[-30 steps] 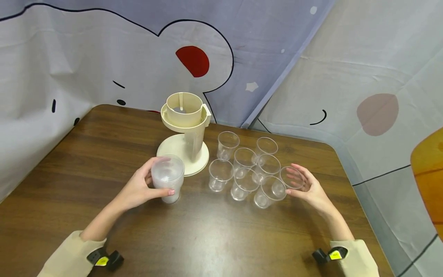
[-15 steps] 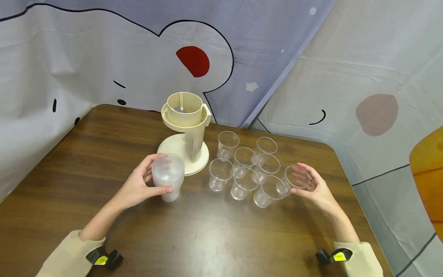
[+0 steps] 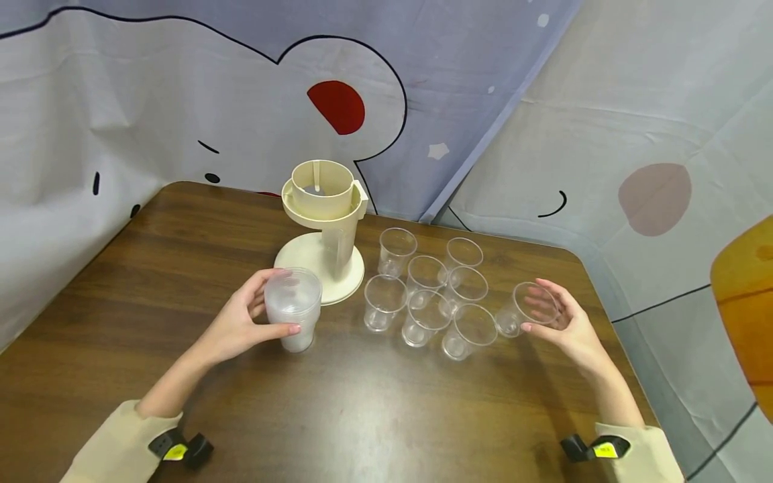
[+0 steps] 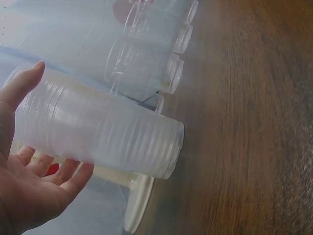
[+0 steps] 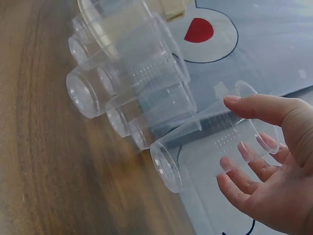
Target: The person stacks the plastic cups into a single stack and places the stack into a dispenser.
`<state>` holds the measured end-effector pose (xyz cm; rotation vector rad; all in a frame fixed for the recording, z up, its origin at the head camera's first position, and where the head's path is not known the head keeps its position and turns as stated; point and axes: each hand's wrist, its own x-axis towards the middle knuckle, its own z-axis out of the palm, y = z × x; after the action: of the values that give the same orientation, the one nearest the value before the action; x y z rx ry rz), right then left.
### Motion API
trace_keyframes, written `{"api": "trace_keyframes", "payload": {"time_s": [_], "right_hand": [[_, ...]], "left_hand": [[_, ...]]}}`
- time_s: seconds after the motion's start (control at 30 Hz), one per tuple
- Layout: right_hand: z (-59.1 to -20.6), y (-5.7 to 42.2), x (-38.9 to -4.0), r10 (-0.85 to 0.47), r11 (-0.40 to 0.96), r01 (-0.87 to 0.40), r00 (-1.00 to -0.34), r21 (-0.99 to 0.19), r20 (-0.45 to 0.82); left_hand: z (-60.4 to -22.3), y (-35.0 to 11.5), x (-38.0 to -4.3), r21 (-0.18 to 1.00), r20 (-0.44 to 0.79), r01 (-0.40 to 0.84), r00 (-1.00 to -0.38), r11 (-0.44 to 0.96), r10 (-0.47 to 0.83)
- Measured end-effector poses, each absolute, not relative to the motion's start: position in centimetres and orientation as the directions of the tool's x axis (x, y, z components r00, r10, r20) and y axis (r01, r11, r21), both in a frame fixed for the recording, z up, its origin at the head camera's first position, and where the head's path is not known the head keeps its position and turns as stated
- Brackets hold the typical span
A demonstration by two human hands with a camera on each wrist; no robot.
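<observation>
My left hand point(image 3: 244, 325) grips a stack of nested clear plastic cups point(image 3: 294, 312), thumb on the near side and fingers behind. In the left wrist view the stack point(image 4: 107, 127) stands close over the tabletop; whether it touches cannot be told. My right hand point(image 3: 574, 335) holds a single clear plastic cup point(image 3: 518, 314) between thumb and fingers. That cup point(image 5: 195, 147) has its base at or near the table in the right wrist view. Just left of it, several more clear plastic cups point(image 3: 474, 329) stand upright in a close group.
A cream plastic stand point(image 3: 341, 251) with a round base and open ring-shaped top is behind the stack. All this is on a brown wooden table point(image 3: 362, 416). A printed cloth point(image 3: 241, 121) hangs behind. An orange shape point(image 3: 745, 302) shows at the right edge.
My right hand has moved right with its cup, so a gap has opened between that cup's rim and the group. The left hand and the stack have hardly moved.
</observation>
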<state>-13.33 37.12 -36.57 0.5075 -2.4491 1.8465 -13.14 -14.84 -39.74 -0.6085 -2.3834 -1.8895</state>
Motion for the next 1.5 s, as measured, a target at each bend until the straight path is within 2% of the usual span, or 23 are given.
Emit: {"api": "trace_keyframes", "payload": {"time_s": [0.2,0.5,1.17,1.5], "right_hand": [[-35.6,36.7,-13.1,-0.231,0.294,-0.276,-0.95,-0.915,0.212],[-33.6,35.8,-12.3,-0.202,0.306,-0.228,-0.964,-0.924,0.171],[-29.8,33.6,-10.9,-0.167,0.36,-0.223,-0.971,-0.906,0.173],[-28.5,31.1,-10.5,-0.228,0.361,-0.305,-0.945,-0.881,0.233]], "left_hand": [[-39.8,-14.8,-13.2,0.93,0.282,0.334,-0.916,0.154,0.284],[-39.8,-14.8,-13.2,0.939,0.252,0.306,-0.922,0.156,0.294],[-39.6,-14.8,-13.0,0.95,0.217,0.271,-0.931,0.156,0.293],[-39.4,-14.6,-12.9,0.953,0.21,0.262,-0.933,0.15,0.293]]}}
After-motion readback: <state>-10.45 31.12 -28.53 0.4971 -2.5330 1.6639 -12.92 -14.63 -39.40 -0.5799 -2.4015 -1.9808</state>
